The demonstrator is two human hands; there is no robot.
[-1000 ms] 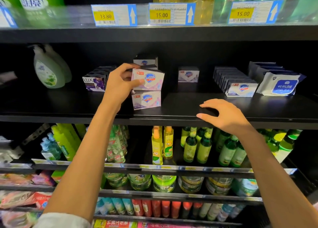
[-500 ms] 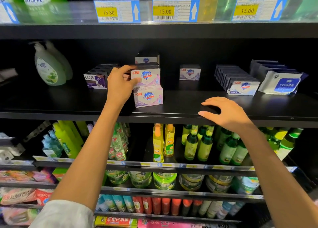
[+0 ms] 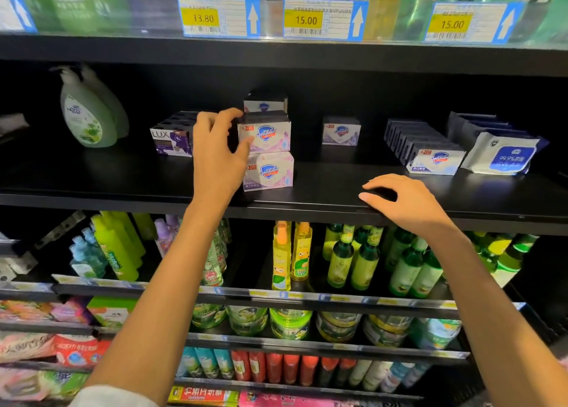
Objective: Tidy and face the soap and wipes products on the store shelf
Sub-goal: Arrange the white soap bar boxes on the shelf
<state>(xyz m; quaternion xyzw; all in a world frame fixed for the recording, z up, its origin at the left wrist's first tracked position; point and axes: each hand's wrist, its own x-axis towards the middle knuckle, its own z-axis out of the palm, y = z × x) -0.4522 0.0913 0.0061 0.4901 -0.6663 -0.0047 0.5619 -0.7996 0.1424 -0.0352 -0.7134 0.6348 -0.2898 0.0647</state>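
Left hand point(image 3: 219, 148) pinches the upper pink-white Safeguard soap box point(image 3: 266, 133), stacked square on its twin point(image 3: 269, 171) mid-shelf; right hand point(image 3: 405, 202) rests loose-fingered, holding nothing, on the black shelf point(image 3: 307, 205) edge. Stack looks faced; lone white soap box point(image 3: 341, 131) sits far back, prob. still to pull fwd.

Below — green glass bottles point(image 3: 364, 262) beside yellow spray bottles point(image 3: 292, 253).

Middle shelf point(image 3: 92, 176) count: two green pump bottles point(image 3: 87, 114). One row of Lux boxes point(image 3: 172, 140), number unclear. Four Safeguard soap boxes showing faces singly point(image 3: 266, 134), plus one row of white Safeguard boxes point(image 3: 436, 160). One wipes pack point(image 3: 507, 154) in front. Two hands point(image 3: 216, 154).
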